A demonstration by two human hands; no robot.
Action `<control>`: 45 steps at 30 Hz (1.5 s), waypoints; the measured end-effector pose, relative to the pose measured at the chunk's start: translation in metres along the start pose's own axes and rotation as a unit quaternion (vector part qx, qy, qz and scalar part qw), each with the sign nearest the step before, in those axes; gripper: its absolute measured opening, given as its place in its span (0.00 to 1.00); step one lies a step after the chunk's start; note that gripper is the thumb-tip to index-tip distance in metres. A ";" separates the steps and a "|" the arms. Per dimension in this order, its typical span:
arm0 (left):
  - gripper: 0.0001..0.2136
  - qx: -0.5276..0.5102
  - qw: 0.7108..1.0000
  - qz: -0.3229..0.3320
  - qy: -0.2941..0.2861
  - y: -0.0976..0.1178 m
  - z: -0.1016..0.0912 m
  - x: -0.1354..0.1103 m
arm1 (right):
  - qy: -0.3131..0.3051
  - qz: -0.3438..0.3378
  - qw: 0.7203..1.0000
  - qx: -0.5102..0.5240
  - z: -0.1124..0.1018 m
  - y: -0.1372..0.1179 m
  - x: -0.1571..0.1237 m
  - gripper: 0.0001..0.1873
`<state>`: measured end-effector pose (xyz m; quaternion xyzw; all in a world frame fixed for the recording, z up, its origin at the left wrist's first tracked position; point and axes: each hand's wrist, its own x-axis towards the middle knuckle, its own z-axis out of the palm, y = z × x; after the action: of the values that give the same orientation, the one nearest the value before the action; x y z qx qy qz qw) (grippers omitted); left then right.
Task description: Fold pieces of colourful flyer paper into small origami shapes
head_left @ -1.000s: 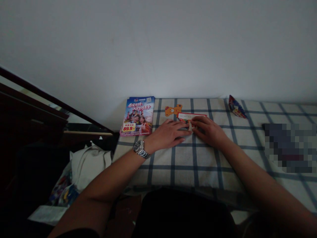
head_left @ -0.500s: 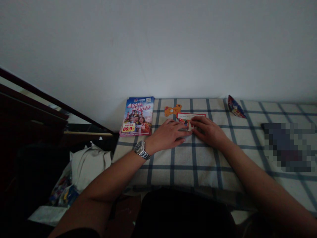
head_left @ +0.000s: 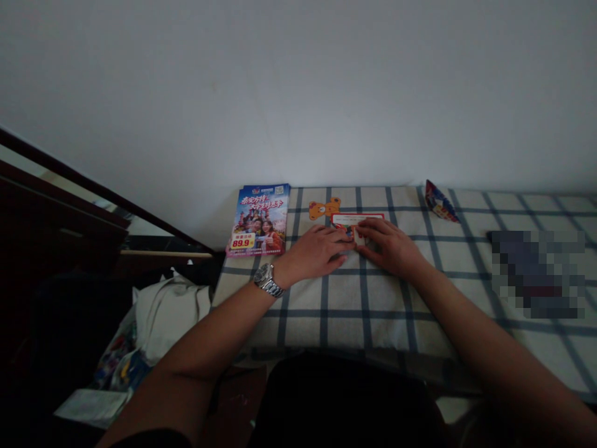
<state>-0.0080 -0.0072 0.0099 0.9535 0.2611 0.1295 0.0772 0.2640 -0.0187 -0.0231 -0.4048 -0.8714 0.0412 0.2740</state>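
Observation:
A folded flyer (head_left: 357, 218), white with a red border and a colourful printed part, lies on the checked cloth. My left hand (head_left: 321, 250) presses on its left part, fingers stretched over the paper. The thumb and fingers of my right hand (head_left: 387, 246) close on its lower right part. Both hands' fingertips nearly meet and cover much of the flyer. Left of them is a stack of flyers (head_left: 259, 221) with a blue and pink cover. A folded paper piece (head_left: 439, 202) stands to the right, near the wall.
The checked cloth (head_left: 303, 323) covers the surface up to the pale wall (head_left: 326, 93). A bear figure (head_left: 325, 209) shows just behind the flyer. At the right lies a dark pixelated object (head_left: 532, 267). A white bag (head_left: 170, 311) sits low on the left, beside a dark wooden rail (head_left: 116, 193).
The right fingers have shifted slightly along the flyer's lower edge. Both hands stay on the paper. The whole view has moved a little.

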 end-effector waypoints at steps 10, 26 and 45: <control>0.15 0.005 1.000 0.002 0.012 0.000 -0.001 0.001 | -0.002 0.021 1.000 -0.002 0.001 0.000 0.001 0.19; 0.15 0.008 0.999 -0.015 0.030 -0.004 -0.004 0.001 | -0.005 0.026 1.000 0.005 0.003 0.002 0.000 0.21; 0.14 0.008 0.998 -0.050 0.045 -0.011 -0.004 -0.002 | -0.007 0.025 1.000 0.007 0.002 0.001 0.000 0.20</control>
<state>-0.0164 0.0015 0.0110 0.9329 0.3128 0.1665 0.0639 0.2639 -0.0173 -0.0248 -0.4245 -0.8623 0.0575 0.2699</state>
